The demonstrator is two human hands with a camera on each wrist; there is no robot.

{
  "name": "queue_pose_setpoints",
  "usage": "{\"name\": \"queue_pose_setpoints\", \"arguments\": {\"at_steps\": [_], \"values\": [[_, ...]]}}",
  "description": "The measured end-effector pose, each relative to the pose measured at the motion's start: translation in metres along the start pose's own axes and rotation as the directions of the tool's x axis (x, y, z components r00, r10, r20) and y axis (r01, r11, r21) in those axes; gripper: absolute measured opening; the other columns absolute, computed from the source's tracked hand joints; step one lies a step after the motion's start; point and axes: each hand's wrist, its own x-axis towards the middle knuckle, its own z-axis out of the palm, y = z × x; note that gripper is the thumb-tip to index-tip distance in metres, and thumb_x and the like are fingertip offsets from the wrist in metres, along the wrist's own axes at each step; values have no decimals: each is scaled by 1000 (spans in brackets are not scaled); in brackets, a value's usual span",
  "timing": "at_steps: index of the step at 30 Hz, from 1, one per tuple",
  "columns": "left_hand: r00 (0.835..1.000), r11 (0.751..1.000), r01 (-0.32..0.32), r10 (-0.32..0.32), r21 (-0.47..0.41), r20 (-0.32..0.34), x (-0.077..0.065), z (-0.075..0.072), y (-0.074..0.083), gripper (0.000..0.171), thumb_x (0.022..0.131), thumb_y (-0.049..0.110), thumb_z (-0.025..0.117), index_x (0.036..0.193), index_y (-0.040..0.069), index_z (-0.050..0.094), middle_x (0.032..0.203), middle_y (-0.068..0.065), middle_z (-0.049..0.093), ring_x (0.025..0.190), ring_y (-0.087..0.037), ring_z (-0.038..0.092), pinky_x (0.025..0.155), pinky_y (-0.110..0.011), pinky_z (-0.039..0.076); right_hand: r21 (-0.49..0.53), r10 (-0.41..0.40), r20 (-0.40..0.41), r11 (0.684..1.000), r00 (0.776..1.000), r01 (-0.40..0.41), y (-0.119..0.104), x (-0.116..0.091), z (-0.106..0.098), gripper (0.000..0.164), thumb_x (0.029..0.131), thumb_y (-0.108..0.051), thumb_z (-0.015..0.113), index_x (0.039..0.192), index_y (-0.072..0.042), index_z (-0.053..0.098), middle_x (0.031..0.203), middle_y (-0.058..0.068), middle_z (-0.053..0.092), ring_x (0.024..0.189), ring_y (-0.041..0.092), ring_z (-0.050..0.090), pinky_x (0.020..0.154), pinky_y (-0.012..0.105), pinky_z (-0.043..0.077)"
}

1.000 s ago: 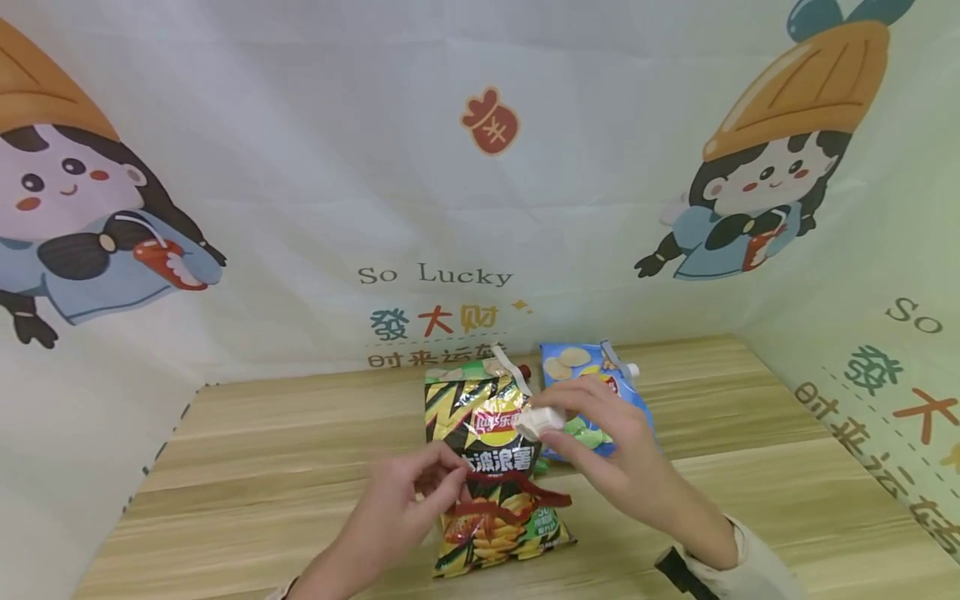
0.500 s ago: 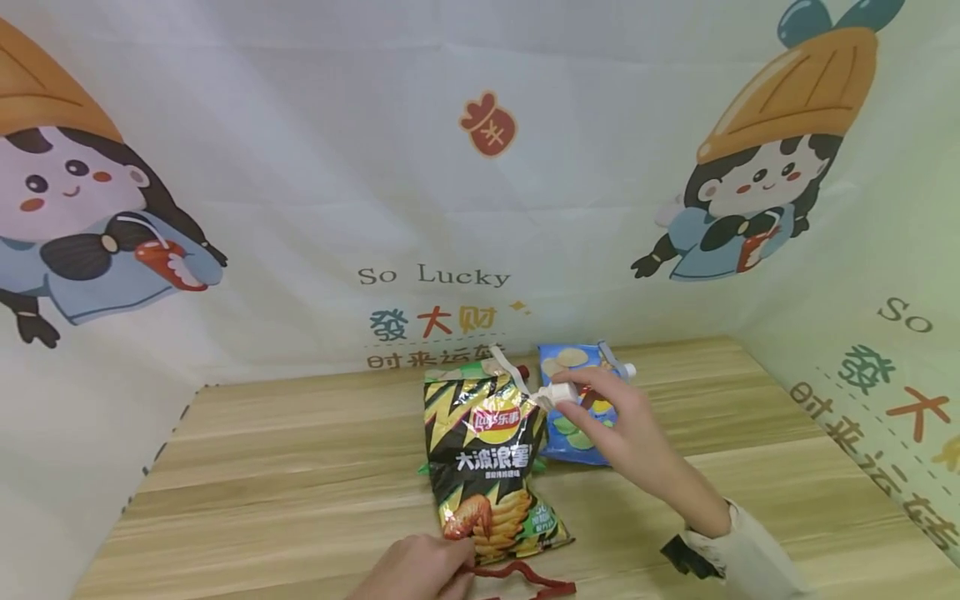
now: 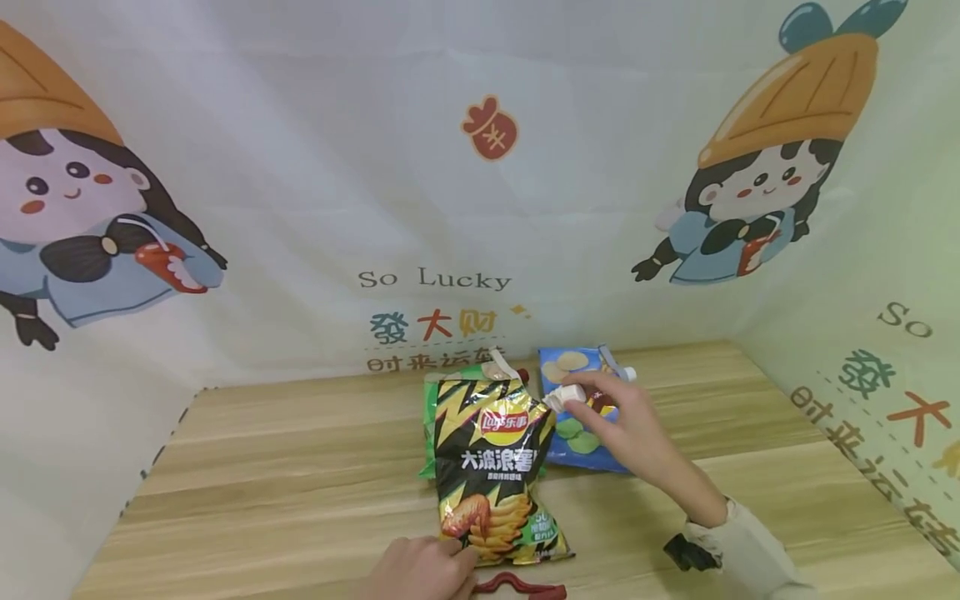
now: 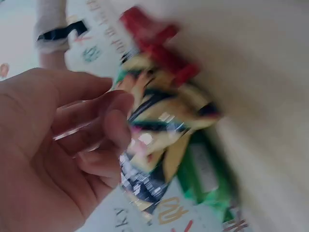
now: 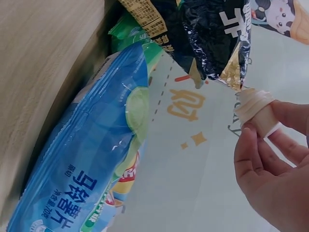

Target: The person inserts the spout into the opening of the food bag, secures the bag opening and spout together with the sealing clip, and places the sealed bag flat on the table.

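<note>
A black and yellow chip bag (image 3: 495, 467) stands over the wooden table, its picture of fries at the lower end. My right hand (image 3: 630, 425) pinches a white screw cap (image 5: 257, 110) with ridges, right at the bag's upper right corner. Below the bag's lower edge is a red bag clip (image 3: 517, 586), cut by the frame edge. My left hand (image 3: 427, 568) is at the bag's lower left corner, fingers loosely bent. In the blurred left wrist view its fingertips overlap the bag, and I cannot tell whether they grip it. The red clip appears apart from them there.
A green chip bag (image 3: 430, 433) lies mostly hidden behind the black one, with a white clip strip (image 3: 504, 364) and red cap at its top. To the right, a blue chip bag (image 5: 91, 145) carries a grey strip with a white cap (image 3: 630, 374). A printed cloth (image 3: 300, 208) hangs behind.
My left hand and the red clip have moved down from over the bag to its lower edge. The bag's top has shifted right, uncovering more green bag. My right hand has moved slightly up and right.
</note>
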Motion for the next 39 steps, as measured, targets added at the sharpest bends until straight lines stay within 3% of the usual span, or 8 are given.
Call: {"name": "queue_pose_setpoints", "arguments": {"at_steps": [4,7,12,15,22,26,30,39], "values": [[958,992,-46,10,-118,-287,18,-23,-8,8,89,16,71,82,16,66,73,9,59,61,-2,50,51,-16,41,-15,45,10,999,999,-45,3,1,-1,22,93,-9,71,114,-7,70,81,-3,62,73,14,58,67,27,54],[918,972,-67,-27,-223,-395,38,-38,-22,4,91,13,70,94,11,70,88,5,64,78,-6,56,68,-22,51,-36,77,19,996,997,-76,6,2,0,22,94,-12,70,115,-8,71,80,-3,62,72,12,58,67,29,54],[865,970,-83,-44,-228,-500,72,-49,-46,12,91,9,70,102,5,68,104,-5,64,99,-20,59,84,-37,51,-66,135,46,989,990,-132,9,3,4,24,94,-14,69,117,-5,70,83,-4,65,75,12,60,69,31,54],[868,977,-48,-62,-208,-493,84,-50,-55,19,93,12,69,110,4,67,112,-8,64,110,-25,57,92,-43,48,-52,158,71,987,985,-155,8,3,6,25,96,-15,68,118,-4,69,88,-3,68,80,12,63,73,32,55],[930,965,88,-168,-248,-326,100,-48,-67,44,99,25,62,136,2,55,135,-15,59,128,-33,50,110,-53,33,70,162,147,982,976,-174,1,2,7,25,97,-20,66,121,-10,69,107,1,70,92,14,65,77,34,56],[946,952,133,-204,-274,-252,105,-47,-71,25,99,25,62,116,7,69,113,-6,70,111,-26,61,103,-53,34,136,157,198,973,968,-186,-5,2,7,25,98,-21,65,121,-12,68,108,1,69,94,15,66,79,34,55],[940,949,90,-181,-301,-290,103,-49,-72,11,97,13,63,88,13,70,85,4,66,84,-16,60,86,-45,40,170,140,194,970,971,-174,-10,3,9,25,98,-20,65,121,-12,68,110,2,70,95,16,66,80,35,55],[886,972,-20,-92,-236,-455,88,-71,-62,7,97,11,64,94,12,71,88,4,65,79,-13,57,77,-35,38,205,111,119,970,987,-134,-29,5,10,25,99,-20,63,123,-15,67,102,-4,68,90,14,65,76,31,55]]}}
